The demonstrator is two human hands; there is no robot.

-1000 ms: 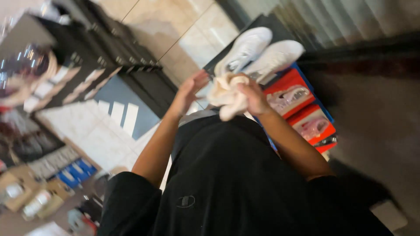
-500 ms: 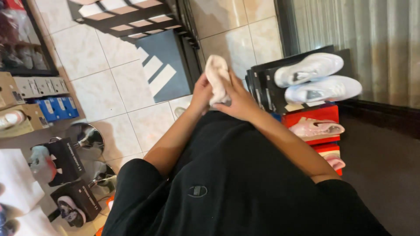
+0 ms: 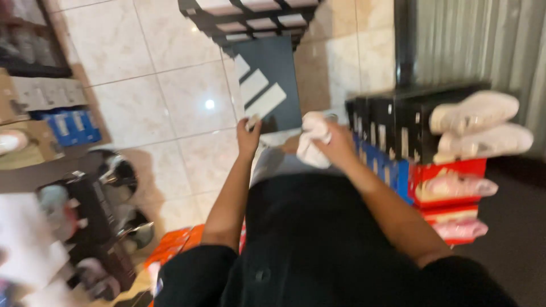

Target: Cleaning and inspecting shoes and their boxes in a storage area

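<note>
My right hand (image 3: 336, 143) is closed around a crumpled white cloth or paper wad (image 3: 311, 139), held in front of my body above my black clothing. My left hand (image 3: 248, 135) grips the near bottom edge of a dark shoebox lid (image 3: 267, 85) with three white slanted stripes, which lies on the pale tiled floor. The two hands are a short way apart, and the frame is blurred by motion.
A stack of black, blue and red shoeboxes (image 3: 409, 142) stands at the right, with a pair of white sneakers (image 3: 480, 125) on top. Black shelving (image 3: 250, 17) sits at the top. More boxes and shoes (image 3: 85, 210) crowd the left side of the floor.
The view has swung. My left hand left the white wad and now grips the striped lid's edge. My right hand keeps the wad alone.
</note>
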